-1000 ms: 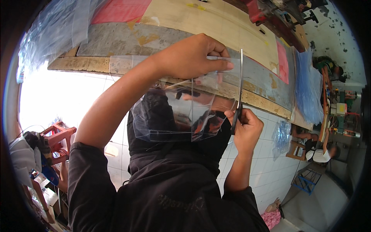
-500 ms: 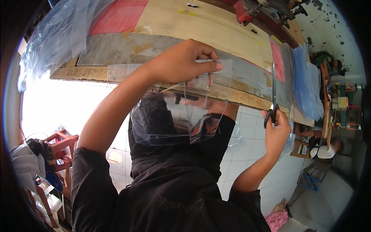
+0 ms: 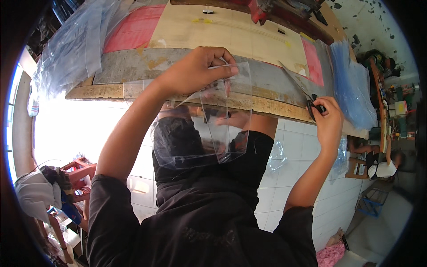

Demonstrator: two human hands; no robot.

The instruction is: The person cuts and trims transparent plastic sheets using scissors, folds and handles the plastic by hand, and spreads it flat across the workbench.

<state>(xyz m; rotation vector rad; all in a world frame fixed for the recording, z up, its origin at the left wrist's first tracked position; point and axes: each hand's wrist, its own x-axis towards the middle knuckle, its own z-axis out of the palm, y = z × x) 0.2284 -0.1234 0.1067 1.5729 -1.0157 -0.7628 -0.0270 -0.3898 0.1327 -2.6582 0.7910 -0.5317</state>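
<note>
Nearest in, a black shirt, with both forearms climbing out of it toward the tabletop. Below and behind, white tiled floor; off at the near left, a red stool among clutter.

Up the left forearm to the left hand: grip pressed together, thumb and fingers pinching the top edge of a clear plastic sheet. Held up and clear of the tabletop's near edge, hanging down in front of the chest, seemingly so that it drops flat under its own weight and stays easy to look through. Some creasing and folding toward the pinch, the lower corners loose.

Over to the right, well apart from the sheet: right hand, grip curled shut through the black handles of a pair of scissors. Blades slanting far and left across the grey board, not touching the plastic. Whether the blades stand parted or together, hard to tell at this size. Tool kept out to the side, probably to keep the points away from the other hand.

Farther on: a pale cardboard panel between pink sheets. Far right, a stack of blue plastic; far left, loose clear film. Beyond the right end, a seated person, low to the floor.
</note>
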